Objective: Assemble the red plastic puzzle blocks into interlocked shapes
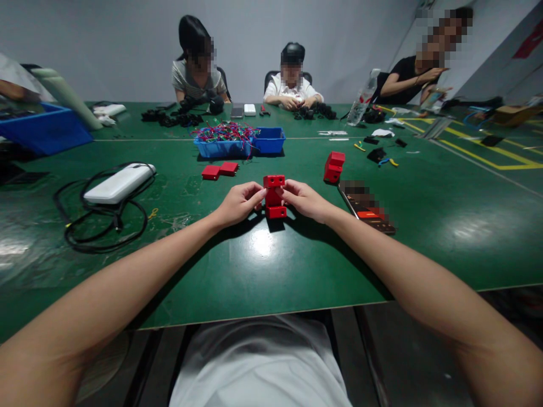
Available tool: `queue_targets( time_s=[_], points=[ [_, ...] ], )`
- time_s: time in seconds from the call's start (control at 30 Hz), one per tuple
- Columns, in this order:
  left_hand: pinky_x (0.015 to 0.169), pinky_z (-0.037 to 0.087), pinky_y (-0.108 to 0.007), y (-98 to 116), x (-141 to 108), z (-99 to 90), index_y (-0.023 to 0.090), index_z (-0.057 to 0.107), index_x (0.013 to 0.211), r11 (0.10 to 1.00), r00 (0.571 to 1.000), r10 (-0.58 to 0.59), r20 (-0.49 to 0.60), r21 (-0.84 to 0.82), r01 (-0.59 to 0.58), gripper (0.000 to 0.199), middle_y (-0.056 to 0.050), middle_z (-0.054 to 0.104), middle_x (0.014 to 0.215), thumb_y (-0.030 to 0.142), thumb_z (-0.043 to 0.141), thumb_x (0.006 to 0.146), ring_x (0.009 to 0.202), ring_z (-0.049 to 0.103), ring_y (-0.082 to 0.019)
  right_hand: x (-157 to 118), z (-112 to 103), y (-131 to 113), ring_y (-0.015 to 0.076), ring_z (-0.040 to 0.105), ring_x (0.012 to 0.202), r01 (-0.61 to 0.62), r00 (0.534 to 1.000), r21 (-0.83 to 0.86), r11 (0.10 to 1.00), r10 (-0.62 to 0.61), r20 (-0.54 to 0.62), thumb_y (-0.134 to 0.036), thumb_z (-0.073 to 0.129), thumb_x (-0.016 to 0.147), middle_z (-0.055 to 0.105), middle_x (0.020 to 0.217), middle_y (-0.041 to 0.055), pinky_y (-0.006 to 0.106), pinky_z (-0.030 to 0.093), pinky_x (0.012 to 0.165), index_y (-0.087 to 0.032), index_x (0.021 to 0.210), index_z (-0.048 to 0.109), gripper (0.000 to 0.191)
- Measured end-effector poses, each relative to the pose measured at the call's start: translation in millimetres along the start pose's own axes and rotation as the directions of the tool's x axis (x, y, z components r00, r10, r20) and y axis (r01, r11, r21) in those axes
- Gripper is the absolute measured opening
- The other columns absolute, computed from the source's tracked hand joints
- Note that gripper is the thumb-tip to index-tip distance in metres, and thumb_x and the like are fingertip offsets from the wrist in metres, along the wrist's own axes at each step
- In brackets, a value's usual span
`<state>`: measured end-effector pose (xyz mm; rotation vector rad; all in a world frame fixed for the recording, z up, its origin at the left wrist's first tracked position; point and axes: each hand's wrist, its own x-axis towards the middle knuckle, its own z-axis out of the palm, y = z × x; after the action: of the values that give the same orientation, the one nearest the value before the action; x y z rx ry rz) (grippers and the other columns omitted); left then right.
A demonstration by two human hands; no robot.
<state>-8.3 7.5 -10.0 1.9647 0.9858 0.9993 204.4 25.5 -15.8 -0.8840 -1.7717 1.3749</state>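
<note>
A red block-shaped piece [274, 196] with round holes in its ends stands in front of me on the green table [220, 271]. From its left side, my left hand [242, 202] grips it with closed fingers. My right hand [304, 199] closes on the opposite side, its fingertips against the red piece's middle. Whether it is one part or several stacked together I cannot tell. Two flat red pieces [220, 170] lie beyond my left hand. Another red block [334, 167] stands beyond my right hand, near a dark phone [365, 208].
A light blue bin [222, 149] full of coloured wires touches a darker blue bin [271, 141]. At left, a black cable [76, 243] loops around a white power bank [120, 183]. A plastic bottle [363, 99] stands at the far right; people sit across the table.
</note>
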Motion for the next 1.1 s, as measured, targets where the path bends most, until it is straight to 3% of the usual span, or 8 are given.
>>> queue_targets(
  time_s=[0.3, 1.1],
  points=[
    [0.055, 0.043, -0.023, -0.4, -0.4, 1.0, 0.014, 0.062, 0.085, 1.0, 1.0, 0.006, -0.007, 0.021, -0.006, 0.039, 0.0, 0.06, 0.063, 0.052, 0.055, 0.091, 0.055, 0.055, -0.011, 0.4, 0.3, 0.6, 0.0185, 0.065, 0.088, 0.016, 1.0, 0.023, 1.0, -0.017, 0.02, -0.052, 0.07, 0.081, 0.069, 0.103, 0.0058, 0.035, 0.051, 0.085, -0.019, 0.1, 0.06, 0.039],
    [0.057, 0.043, -0.022, 3.6, -2.4, -1.0, 0.014, 0.061, 0.083, 1.0, 1.0, 0.019, 0.023, -0.001, -0.019, 0.036, 0.0, 0.059, 0.065, 0.049, 0.056, 0.091, 0.057, 0.053, -0.01, -1.6, 1.0, -5.8, 0.0196, 0.066, 0.091, 0.001, 1.0, -0.063, 0.998, -0.001, 0.001, -0.037, 0.064, 0.086, 0.07, 0.104, 0.0048, 0.035, 0.052, 0.085, -0.021, 0.107, 0.062, 0.026]
  ],
)
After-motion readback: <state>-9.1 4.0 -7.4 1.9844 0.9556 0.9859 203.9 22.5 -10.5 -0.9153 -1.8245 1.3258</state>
